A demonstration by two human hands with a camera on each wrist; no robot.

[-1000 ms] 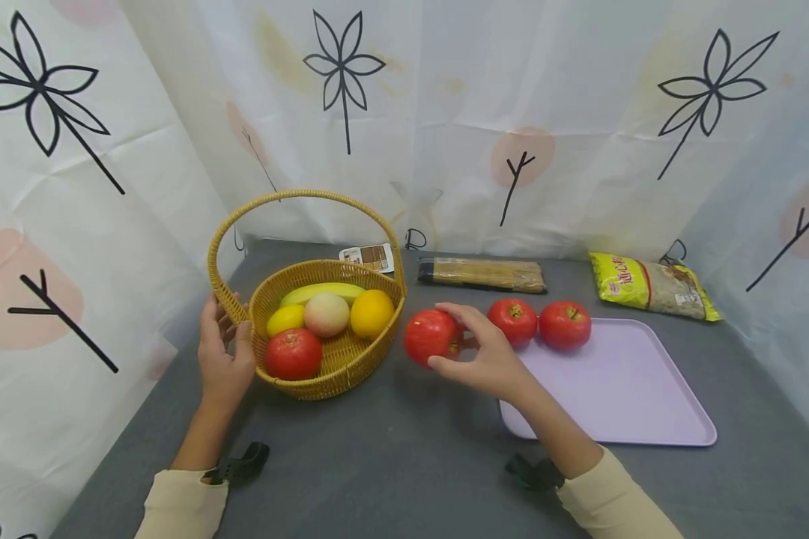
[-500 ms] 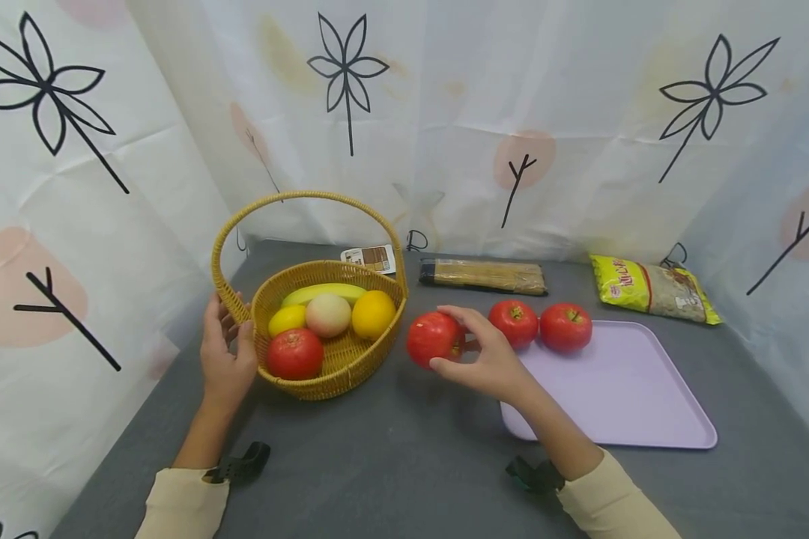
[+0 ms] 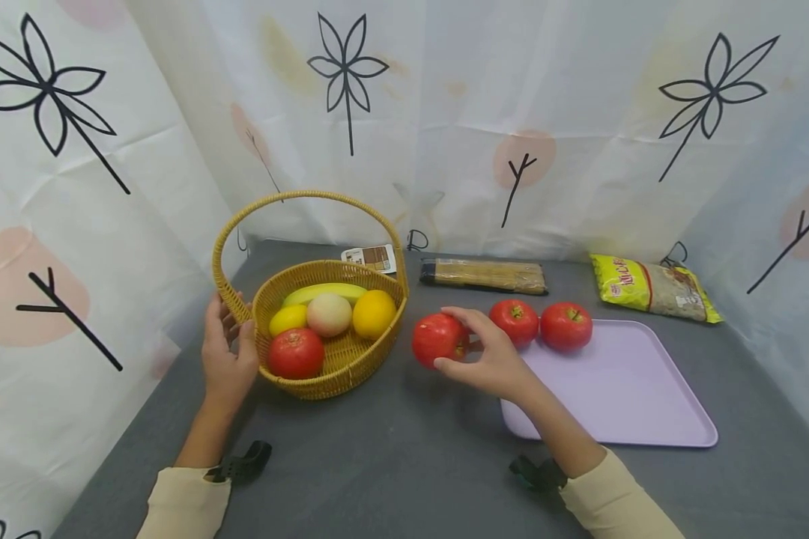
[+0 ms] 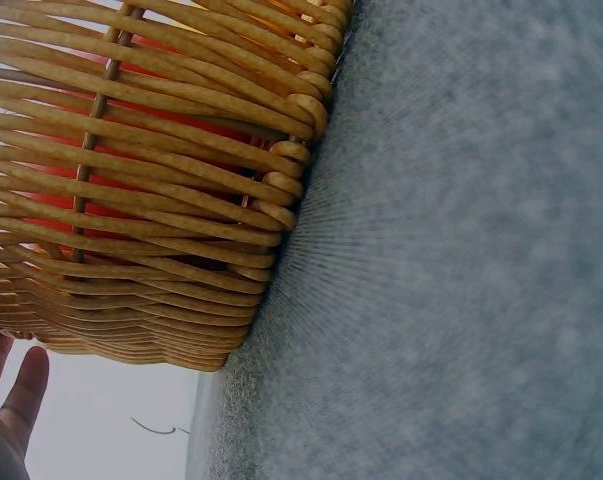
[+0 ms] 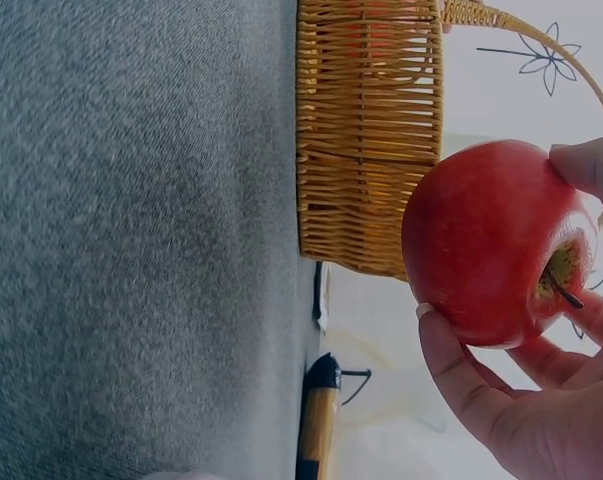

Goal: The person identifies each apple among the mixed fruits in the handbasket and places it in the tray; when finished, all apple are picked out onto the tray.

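A yellow wicker basket (image 3: 340,378) with a tall arched handle stands at left. Inside lie a red pomegranate-like fruit (image 3: 297,353), a lemon (image 3: 288,320), a pale peach (image 3: 329,314), an orange (image 3: 374,314) and a banana (image 3: 323,292). My left hand (image 3: 228,359) holds the basket's left side at the handle's foot; its fingers are partly hidden there. In my right hand (image 3: 488,359) is a red apple (image 5: 491,235), held between thumb and fingers above the table, just right of the basket. The right wrist view shows its stem facing the palm.
Two more red apples (image 3: 514,322) sit at the back left of a lilac tray (image 3: 620,389). Behind are a packet of thin sticks (image 3: 485,275), a yellow food bag (image 3: 654,288) and a small labelled packet (image 3: 371,258). Patterned curtains (image 3: 458,112) enclose the grey table (image 3: 377,479).
My right hand has shifted very slightly to the right with the apple. The left hand stays at the basket, and the fruit inside looks unchanged.
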